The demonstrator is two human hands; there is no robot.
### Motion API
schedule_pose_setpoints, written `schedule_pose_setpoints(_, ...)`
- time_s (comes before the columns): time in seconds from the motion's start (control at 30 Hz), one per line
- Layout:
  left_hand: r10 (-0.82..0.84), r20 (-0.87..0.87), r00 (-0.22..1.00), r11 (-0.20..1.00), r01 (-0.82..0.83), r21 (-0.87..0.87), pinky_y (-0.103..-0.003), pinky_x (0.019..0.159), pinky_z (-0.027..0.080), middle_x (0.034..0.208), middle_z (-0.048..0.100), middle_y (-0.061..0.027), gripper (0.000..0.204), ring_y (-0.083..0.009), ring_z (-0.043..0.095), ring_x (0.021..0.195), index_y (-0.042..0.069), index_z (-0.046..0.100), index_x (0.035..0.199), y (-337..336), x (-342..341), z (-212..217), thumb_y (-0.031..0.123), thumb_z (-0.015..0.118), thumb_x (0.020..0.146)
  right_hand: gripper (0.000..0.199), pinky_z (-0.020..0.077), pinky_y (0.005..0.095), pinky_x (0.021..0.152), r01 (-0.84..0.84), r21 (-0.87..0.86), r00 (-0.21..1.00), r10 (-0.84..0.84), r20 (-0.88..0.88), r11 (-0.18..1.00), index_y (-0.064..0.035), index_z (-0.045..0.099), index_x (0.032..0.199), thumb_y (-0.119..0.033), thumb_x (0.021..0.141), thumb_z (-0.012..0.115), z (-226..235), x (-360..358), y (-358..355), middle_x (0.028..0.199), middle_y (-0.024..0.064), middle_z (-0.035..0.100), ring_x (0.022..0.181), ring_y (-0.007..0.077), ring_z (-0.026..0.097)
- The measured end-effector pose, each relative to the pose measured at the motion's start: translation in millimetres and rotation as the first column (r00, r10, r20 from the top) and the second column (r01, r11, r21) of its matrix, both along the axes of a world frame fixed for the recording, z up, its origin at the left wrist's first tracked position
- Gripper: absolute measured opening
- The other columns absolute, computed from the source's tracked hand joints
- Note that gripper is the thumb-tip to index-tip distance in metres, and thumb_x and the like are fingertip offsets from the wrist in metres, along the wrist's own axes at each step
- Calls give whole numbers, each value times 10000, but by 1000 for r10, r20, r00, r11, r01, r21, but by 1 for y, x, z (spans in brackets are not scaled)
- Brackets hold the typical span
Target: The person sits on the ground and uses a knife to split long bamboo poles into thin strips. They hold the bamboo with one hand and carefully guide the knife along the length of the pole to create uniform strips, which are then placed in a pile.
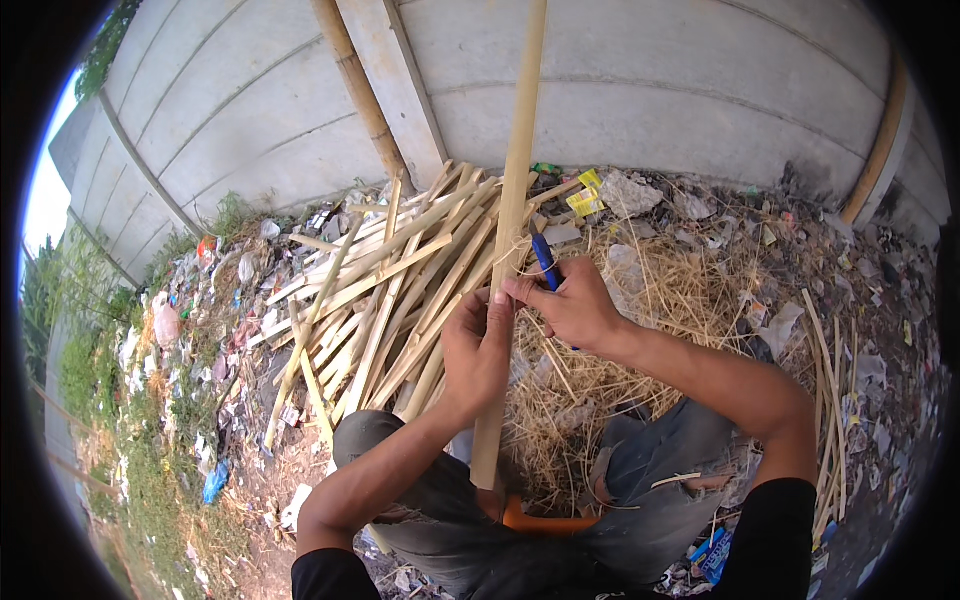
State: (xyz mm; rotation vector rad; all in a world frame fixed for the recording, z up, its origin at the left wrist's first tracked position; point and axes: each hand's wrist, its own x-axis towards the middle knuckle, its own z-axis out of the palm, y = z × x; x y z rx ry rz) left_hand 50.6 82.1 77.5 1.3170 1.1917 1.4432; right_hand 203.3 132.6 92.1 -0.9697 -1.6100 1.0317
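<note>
A long, pale bamboo strip (517, 150) stands in front of me, its lower end between my knees and its top running out of view. My left hand (478, 348) is closed around its middle, thumb on the near face. Against the strip's right edge, my right hand (580, 308) pinches with thumb and fingertips. Held in that same hand is a blue-handled knife (544, 258), its narrow dark tip pointing up; the fingers hide part of it. Thin curled slivers (512, 255) show at the strip beside the knife.
Split bamboo strips (385, 275) lie heaped to the left. Straw-like shavings (665, 300) cover the ground ahead and right. Thin strips (828, 400) lie at far right. A grey panel wall (650, 90) with bamboo poles (360, 85) stands behind scattered litter. Something orange (545, 520) is beneath me.
</note>
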Motion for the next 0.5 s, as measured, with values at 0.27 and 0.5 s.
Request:
schedule_pose_setpoints(0.27,-9,-25,1000,999,8,-37,-224,658,419,894,635,22,288,-27,525,770,-2,632,1051,2,-7,5,272,557,1097,350,377,347,481,38,-28,998,-37,59,999,-21,758,827,-345,957,745,3,-5,-3,529,21,549,497,107,505)
schedule_pose_setpoints(0.5,-26,25,999,999,27,-31,-233,668,417,905,637,23,283,-32,510,763,10,637,1049,0,-11,7,279,559,1095,357,371,311,450,-53,-11,999,54,10,999,-33,714,815,-342,994,708,3,-5,-3,533,2,542,461,92,509)
